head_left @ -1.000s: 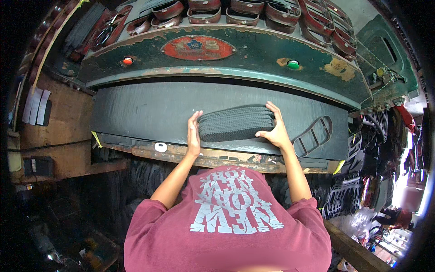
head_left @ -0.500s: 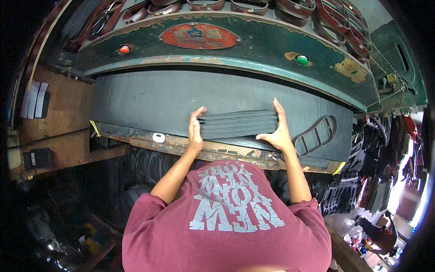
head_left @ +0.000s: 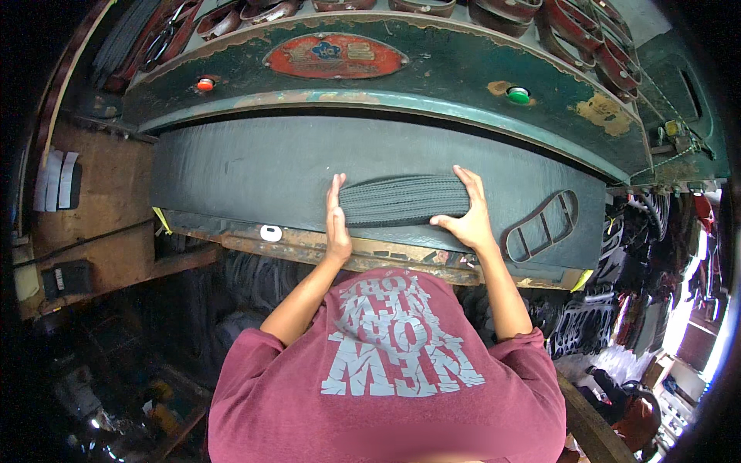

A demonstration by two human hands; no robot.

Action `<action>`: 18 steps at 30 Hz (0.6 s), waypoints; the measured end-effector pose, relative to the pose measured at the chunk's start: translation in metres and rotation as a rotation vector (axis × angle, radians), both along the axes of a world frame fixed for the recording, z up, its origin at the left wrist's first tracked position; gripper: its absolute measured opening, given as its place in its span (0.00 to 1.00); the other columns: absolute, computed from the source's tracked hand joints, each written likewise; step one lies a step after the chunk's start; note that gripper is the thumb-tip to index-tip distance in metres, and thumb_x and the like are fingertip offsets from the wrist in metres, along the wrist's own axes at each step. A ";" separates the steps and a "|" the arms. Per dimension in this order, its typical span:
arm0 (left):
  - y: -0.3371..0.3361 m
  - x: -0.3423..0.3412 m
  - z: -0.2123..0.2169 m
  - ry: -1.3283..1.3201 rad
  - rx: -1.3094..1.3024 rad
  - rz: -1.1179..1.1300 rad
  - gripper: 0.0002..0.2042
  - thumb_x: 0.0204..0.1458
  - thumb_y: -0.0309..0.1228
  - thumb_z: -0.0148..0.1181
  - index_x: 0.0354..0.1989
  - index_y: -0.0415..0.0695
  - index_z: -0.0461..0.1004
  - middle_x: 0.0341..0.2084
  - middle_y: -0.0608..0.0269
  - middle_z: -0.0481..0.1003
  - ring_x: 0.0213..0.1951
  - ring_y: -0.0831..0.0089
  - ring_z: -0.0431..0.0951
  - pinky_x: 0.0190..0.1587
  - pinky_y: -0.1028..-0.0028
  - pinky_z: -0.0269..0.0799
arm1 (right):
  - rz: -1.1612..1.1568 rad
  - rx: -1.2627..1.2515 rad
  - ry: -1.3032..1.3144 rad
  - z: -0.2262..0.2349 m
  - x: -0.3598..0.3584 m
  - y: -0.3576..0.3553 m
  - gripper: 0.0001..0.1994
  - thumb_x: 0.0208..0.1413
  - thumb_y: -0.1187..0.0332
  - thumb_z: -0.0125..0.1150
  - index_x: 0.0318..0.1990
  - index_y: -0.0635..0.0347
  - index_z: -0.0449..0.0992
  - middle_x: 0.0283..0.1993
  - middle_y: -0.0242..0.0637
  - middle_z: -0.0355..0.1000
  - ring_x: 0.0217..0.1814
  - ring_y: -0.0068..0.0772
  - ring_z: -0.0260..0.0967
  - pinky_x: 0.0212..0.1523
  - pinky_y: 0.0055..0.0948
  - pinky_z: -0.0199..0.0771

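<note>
Between my two hands is a thick stack of thin, dark grey sole-like pieces (head_left: 405, 201), their layered edges facing me. It rests at the front of the dark cutting board (head_left: 247, 166). My left hand (head_left: 337, 220) lies against the stack's left end, its fingers pointing up and away. At the other end, my right hand (head_left: 471, 212) presses with the fingers along the end and the thumb on the near side. A sole-shaped metal cutting die with crossbars (head_left: 544, 227) lies on the board, right of my right hand.
Beyond the board runs a green machine beam (head_left: 455, 65) with a red button (head_left: 205, 84) and a green button (head_left: 518, 95). More dies (head_left: 505, 11) line its top. A small white object (head_left: 271, 233) sits on the worn front ledge. Cut sheets (head_left: 583, 328) hang at right.
My hands have drawn slightly closer together on the stack. Its edges look more even and its outline more curved than before. The die stays on the board.
</note>
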State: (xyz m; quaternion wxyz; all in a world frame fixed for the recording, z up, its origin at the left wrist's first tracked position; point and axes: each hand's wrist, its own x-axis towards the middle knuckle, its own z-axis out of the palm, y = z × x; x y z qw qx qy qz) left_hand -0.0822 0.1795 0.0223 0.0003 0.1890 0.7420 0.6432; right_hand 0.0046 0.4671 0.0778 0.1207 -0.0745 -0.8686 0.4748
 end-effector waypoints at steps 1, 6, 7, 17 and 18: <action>-0.002 0.001 0.000 0.026 -0.038 -0.022 0.38 0.68 0.55 0.36 0.75 0.35 0.48 0.67 0.44 0.62 0.70 0.53 0.59 0.74 0.57 0.46 | 0.002 0.034 0.053 -0.002 -0.002 -0.001 0.53 0.26 0.60 0.87 0.68 0.52 0.67 0.65 0.47 0.64 0.69 0.51 0.63 0.69 0.44 0.65; -0.026 -0.017 0.001 0.242 -0.310 -0.262 0.51 0.49 0.58 0.68 0.71 0.36 0.50 0.60 0.41 0.65 0.64 0.48 0.66 0.68 0.53 0.59 | 0.045 0.047 0.062 -0.009 -0.003 0.006 0.54 0.23 0.58 0.88 0.67 0.52 0.68 0.63 0.47 0.65 0.67 0.51 0.64 0.67 0.44 0.66; -0.031 -0.025 0.002 0.294 -0.380 -0.302 0.53 0.42 0.56 0.74 0.70 0.36 0.52 0.59 0.40 0.66 0.63 0.47 0.67 0.67 0.53 0.62 | 0.074 0.049 0.081 -0.011 -0.002 0.009 0.54 0.23 0.58 0.88 0.67 0.52 0.68 0.64 0.47 0.65 0.67 0.50 0.64 0.67 0.44 0.66; -0.042 -0.022 0.034 0.028 -0.542 -0.361 0.43 0.39 0.41 0.82 0.62 0.41 0.62 0.54 0.43 0.72 0.58 0.49 0.74 0.61 0.57 0.70 | 0.100 -0.007 0.047 0.005 -0.024 0.017 0.55 0.26 0.59 0.88 0.70 0.53 0.66 0.60 0.41 0.73 0.63 0.44 0.70 0.66 0.41 0.68; -0.046 -0.011 0.036 -0.145 -0.518 -0.335 0.42 0.40 0.42 0.81 0.61 0.39 0.62 0.52 0.44 0.72 0.56 0.53 0.75 0.60 0.59 0.71 | 0.058 -0.100 0.038 0.014 -0.033 0.012 0.57 0.27 0.59 0.88 0.72 0.53 0.63 0.62 0.42 0.72 0.64 0.44 0.70 0.67 0.42 0.68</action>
